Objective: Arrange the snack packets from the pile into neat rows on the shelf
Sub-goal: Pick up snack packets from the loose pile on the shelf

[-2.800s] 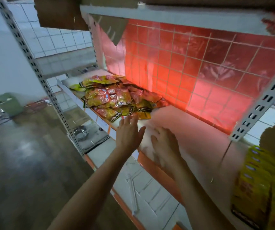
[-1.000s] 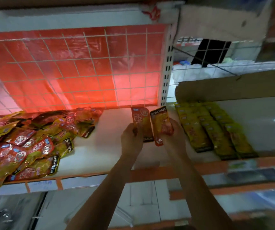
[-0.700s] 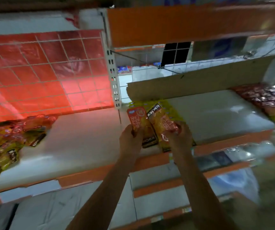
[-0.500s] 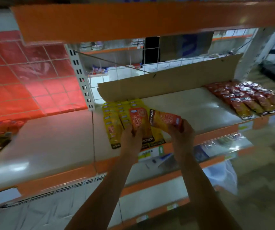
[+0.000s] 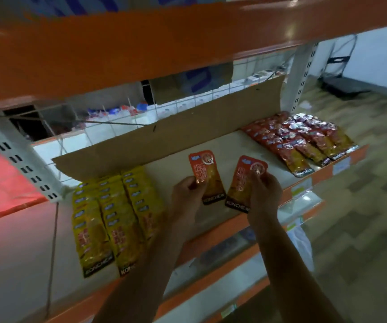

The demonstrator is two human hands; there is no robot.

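Mid-frame, an orange packet (image 5: 207,177) marked KONCHEW is pinched by the left hand (image 5: 186,194); another orange KONCHEW packet (image 5: 243,183) is gripped by the right hand (image 5: 266,194).

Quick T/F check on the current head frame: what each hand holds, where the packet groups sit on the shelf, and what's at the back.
1. The left hand grips one orange packet and the right hand grips a second packet. True.
2. The yellow packets lie to the right of both hands. False: they lie in rows to the left of the hands.
3. A cardboard strip stands along the back of the shelf. True.
4. The red packets at the shelf's right end form a loose heap. False: they lie in overlapping rows.
5. The two held packets overlap. False: a gap shows between them.
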